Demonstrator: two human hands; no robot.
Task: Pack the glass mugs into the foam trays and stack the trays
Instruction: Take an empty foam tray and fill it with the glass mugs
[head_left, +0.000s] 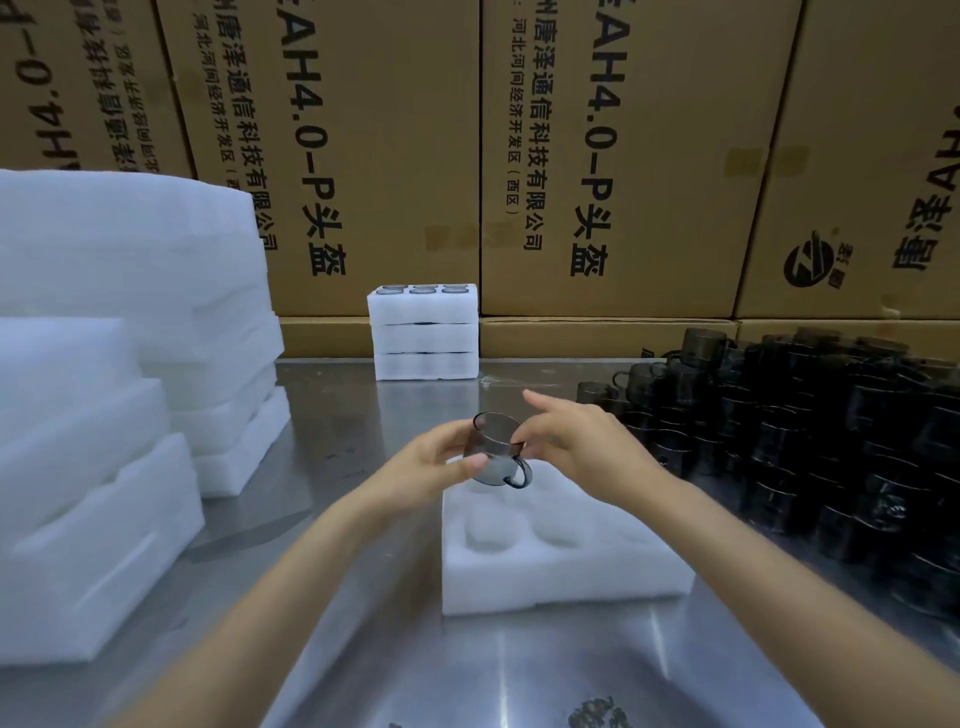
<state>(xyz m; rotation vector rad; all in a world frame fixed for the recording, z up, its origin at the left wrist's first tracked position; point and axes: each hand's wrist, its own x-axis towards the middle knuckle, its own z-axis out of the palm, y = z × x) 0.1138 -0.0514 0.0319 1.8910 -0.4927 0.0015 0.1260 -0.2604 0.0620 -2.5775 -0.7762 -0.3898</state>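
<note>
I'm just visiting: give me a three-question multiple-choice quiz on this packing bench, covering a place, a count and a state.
1. Where is the pile of dark glass mugs?
A. right of the steel table
B. left
C. on the cardboard boxes

2. How many filled white foam trays form the far stack?
A. one
B. three
C. six

3. The near white foam tray is:
A. full
B. empty
C. covered

Answers:
1 A, the mugs sit beside the right hand.
2 B, three layers show.
3 B, its visible pockets are bare; the smoky glass mug, held by both hands with the left hand, is above it.
</note>
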